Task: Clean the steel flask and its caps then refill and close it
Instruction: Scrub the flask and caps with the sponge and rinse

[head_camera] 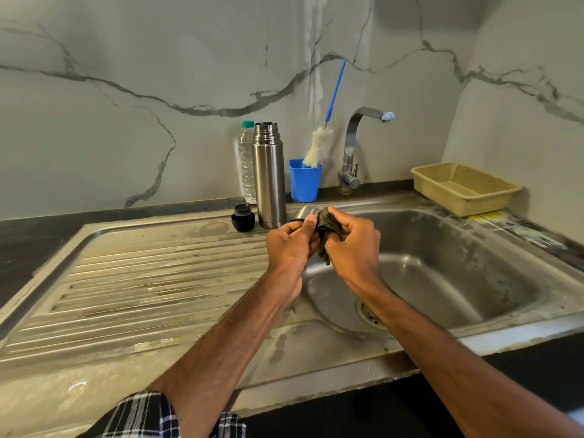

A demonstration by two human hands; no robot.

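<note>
Both hands met over the back left corner of the sink basin (442, 248). The left hand (289, 245) gripped a mostly hidden, dark-rimmed cap (296, 220). The right hand (354, 241) clutched a dark cloth (327, 221) against it. The drainboard (142, 279) lay bare to the left. At its back edge stood the open steel flask (268, 178), with a black stopper (242, 218) just beside it and a water bottle (247, 165) behind. A blue cup (305, 181) held a bottle brush (319, 147). A beige basket (464, 188) sat at the back right corner.
</note>
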